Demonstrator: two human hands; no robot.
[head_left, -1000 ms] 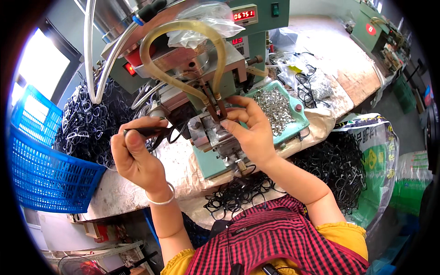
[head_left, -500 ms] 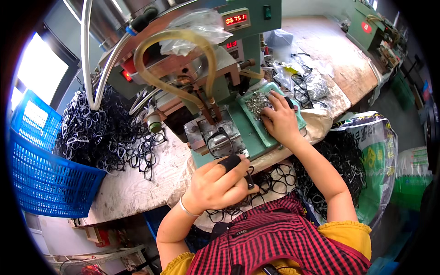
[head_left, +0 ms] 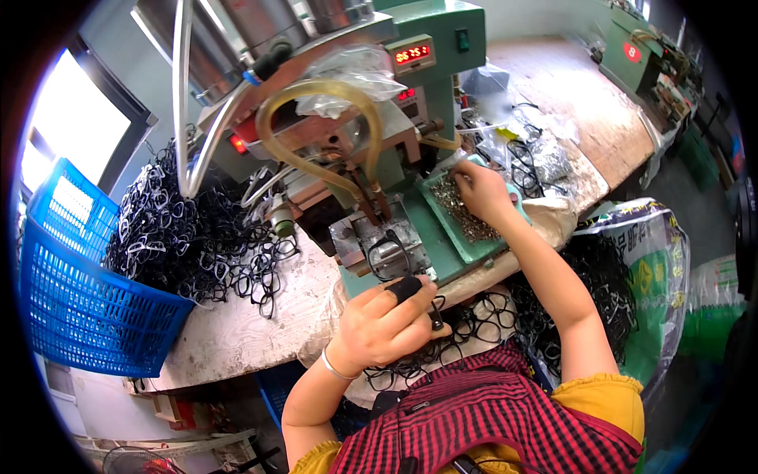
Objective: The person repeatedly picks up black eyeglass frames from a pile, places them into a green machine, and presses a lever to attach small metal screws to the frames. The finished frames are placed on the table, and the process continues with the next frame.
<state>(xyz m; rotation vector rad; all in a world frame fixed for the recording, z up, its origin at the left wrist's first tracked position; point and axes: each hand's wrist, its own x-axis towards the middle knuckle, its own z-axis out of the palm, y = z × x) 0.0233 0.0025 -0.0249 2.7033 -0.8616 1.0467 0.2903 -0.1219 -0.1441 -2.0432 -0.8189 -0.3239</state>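
A black eyeglass frame lies with one rim over the metal fixture of a green bench machine. My left hand, with a black cover on one finger, is closed on the near part of that frame. My palm and fingers hide much of what it grips. Further right, my right hand is at the far part of a light green tray full of small metal pieces. Its fingertips are pinched together, and whatever is between them is too small or hidden to make out.
Over the fixture loops a yellowish hose. At left are a heap of black eyeglass frames and a blue plastic basket. More frames lie at the table's near edge, and a sack of frames stands at right.
My right hand has moved toward the far end of the tray, its fingers drawing from spread to pinched. My left hand keeps its place at the fixture. The whole view has shifted slightly.
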